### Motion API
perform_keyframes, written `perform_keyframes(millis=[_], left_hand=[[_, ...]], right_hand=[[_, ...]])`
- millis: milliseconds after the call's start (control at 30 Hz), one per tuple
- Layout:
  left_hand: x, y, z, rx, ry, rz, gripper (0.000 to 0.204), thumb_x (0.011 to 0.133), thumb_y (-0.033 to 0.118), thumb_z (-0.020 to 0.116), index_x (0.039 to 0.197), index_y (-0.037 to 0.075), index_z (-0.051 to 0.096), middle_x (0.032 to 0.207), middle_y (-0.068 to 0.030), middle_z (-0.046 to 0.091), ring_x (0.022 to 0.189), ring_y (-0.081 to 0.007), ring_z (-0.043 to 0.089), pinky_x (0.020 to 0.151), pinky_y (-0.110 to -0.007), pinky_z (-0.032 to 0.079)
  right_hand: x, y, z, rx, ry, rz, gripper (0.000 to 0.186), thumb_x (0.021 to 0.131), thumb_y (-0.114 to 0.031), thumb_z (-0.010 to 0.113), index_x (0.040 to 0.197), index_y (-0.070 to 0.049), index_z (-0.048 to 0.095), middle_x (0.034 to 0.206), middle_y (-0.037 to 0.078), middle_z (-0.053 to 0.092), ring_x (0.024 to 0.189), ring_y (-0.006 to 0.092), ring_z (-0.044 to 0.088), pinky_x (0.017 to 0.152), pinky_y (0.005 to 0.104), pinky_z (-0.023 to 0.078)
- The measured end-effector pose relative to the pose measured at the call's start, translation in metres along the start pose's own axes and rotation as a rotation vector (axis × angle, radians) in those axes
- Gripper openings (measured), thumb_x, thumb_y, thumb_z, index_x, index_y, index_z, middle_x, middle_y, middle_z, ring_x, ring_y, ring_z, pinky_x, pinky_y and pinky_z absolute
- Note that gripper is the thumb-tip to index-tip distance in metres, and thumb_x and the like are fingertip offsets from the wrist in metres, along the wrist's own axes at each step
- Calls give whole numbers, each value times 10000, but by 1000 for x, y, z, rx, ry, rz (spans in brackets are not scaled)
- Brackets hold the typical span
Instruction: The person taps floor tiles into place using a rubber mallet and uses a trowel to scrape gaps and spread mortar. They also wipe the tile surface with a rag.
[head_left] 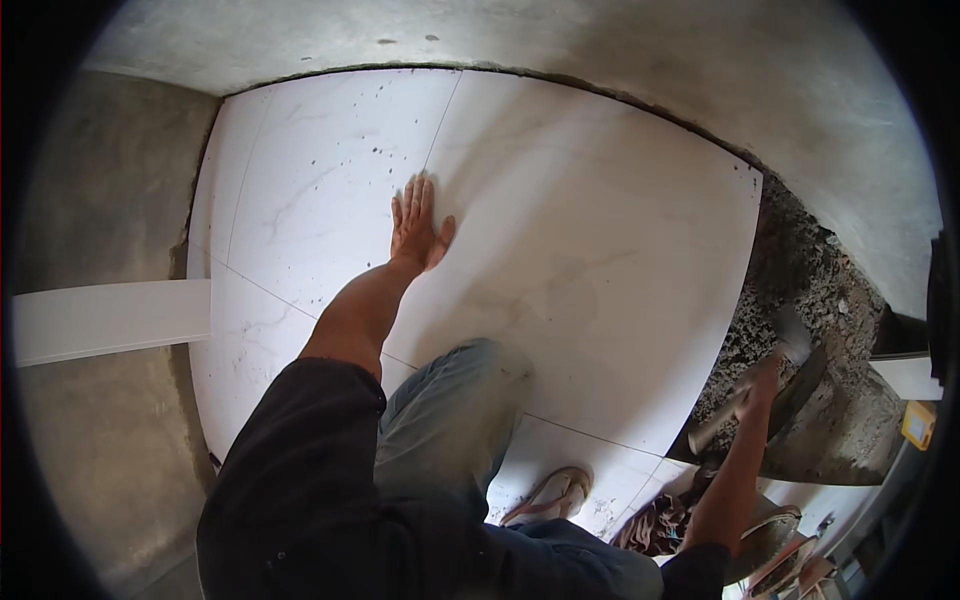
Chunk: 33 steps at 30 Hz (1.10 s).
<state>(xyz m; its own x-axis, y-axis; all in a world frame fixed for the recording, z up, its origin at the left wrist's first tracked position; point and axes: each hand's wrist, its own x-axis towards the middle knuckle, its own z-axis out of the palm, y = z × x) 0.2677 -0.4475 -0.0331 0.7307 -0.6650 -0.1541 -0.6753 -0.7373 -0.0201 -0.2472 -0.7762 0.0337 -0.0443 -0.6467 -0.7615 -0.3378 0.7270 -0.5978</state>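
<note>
My left hand (418,228) lies flat on a large white marbled floor tile (600,250), fingers stretched out, beside the joint with the tile to its left (330,170). Out to the right, my right hand (758,386) is closed round a wooden-handled tool (712,428). Its pale grey head is smeared by motion, so I cannot tell its exact kind; it looks like a hammer. That hand is past the tile's right edge, over rough grey mortar (790,270). My bent knee is over the tile's near edge.
Bare cement walls border the tiles at the back (600,50) and left (120,180). A white strip (110,320) crosses the left wall. A crumpled dark cloth (660,525) lies near my sandalled foot (555,495). At far right is a yellow object (917,425).
</note>
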Motion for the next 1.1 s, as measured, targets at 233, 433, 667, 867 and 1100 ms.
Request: perform_keyframes(millis=[233,433,667,867,1100], left_hand=[[0,4,-2,-20,18,8,780,933,456,376,1514,41,62,1592,-109,48,1473,-245,-11,1192,-427,-14],[-5,6,-2,19,-50,-7,785,927,460,374,1515,44,63,1592,-109,49,1474,-244,-4,1192,-429,-5],[-6,-6,1,0,-14,-1,777,929,441,390,1515,47,66,1591,-114,55,1474,-253,-7,1190,-437,0],[2,-2,1,-16,39,29,779,925,424,418,1512,44,76,1586,-129,74,1472,-271,6,1187,-448,6],[-1,-11,12,4,83,80,775,940,501,348,1507,30,108,1584,-142,77,1469,-288,16,1190,-440,15]], right_hand=[[31,13,-17,479,226,-217,424,937,-577,476,786,-190,390,516,-52,273,381,96,291,351,242,256],[48,32,-28,366,168,-152,475,932,-599,467,690,-200,376,492,-58,266,371,97,308,333,255,256],[-8,27,-2,60,44,42,506,910,-646,459,719,-182,395,519,-50,311,380,83,334,341,259,303],[17,73,-32,175,-89,-13,541,930,-625,434,628,-183,355,483,-52,303,365,114,320,320,282,265],[-40,72,-7,-89,-15,113,491,948,-581,449,694,-169,361,506,-51,256,372,99,279,329,261,263]])
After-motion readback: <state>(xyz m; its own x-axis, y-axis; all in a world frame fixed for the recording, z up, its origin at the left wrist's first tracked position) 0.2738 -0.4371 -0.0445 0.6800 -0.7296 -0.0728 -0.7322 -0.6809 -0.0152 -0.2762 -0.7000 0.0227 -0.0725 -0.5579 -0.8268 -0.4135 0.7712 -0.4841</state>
